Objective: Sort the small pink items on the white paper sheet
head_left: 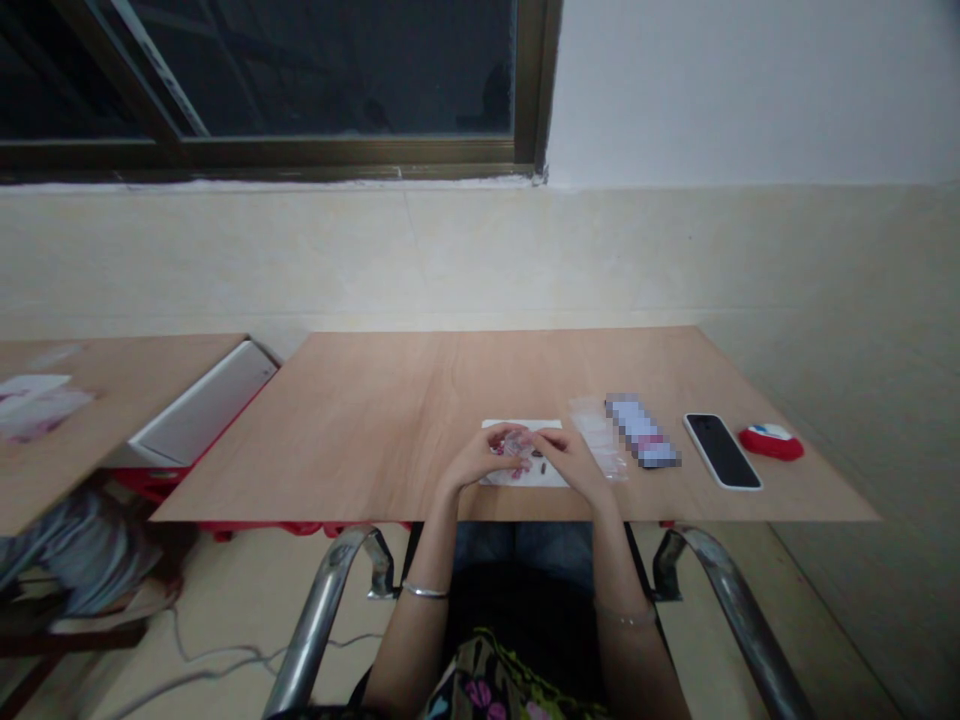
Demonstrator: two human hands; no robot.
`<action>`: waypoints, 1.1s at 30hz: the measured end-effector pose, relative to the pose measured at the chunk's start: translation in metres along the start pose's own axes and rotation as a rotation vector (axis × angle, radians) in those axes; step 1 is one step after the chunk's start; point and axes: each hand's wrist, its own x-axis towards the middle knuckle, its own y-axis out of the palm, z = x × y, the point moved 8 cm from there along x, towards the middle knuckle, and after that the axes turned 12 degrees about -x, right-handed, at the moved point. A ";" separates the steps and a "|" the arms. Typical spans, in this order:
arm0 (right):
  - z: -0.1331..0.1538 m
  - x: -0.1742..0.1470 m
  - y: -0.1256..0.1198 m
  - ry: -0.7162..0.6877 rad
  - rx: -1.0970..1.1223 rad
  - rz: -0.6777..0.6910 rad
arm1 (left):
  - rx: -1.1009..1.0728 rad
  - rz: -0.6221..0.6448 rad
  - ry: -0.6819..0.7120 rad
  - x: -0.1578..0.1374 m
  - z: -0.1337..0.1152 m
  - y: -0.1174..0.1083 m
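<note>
Left hand (474, 462) and right hand (571, 456) together, gripping clear plastic (517, 443), details hard to make out, pixelated item (642, 431) at three o'clock, any writing masked

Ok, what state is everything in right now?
Left hand, curled around the clear plastic piece
Right hand, fingers at the clear plastic piece, grip unclear
White sheet, flat under the hands, partly covered
Clear plastic sleeves, lying right of the white sheet
White-edged phone, face up, screen dark
Red object, lying right of the white-edged phone
Window, glass dark; open or shut unclear
</note>
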 end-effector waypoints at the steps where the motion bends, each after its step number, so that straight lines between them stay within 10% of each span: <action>1: -0.003 0.000 -0.006 0.007 0.004 -0.051 | 0.005 0.002 0.002 0.000 0.000 0.000; 13: -0.109 0.000 0.004 0.311 -0.456 -0.001 | 0.002 -0.045 0.021 0.001 -0.002 -0.001; 33: -0.101 0.000 0.014 0.295 -0.426 -0.009 | 0.017 -0.130 0.152 -0.011 -0.035 0.000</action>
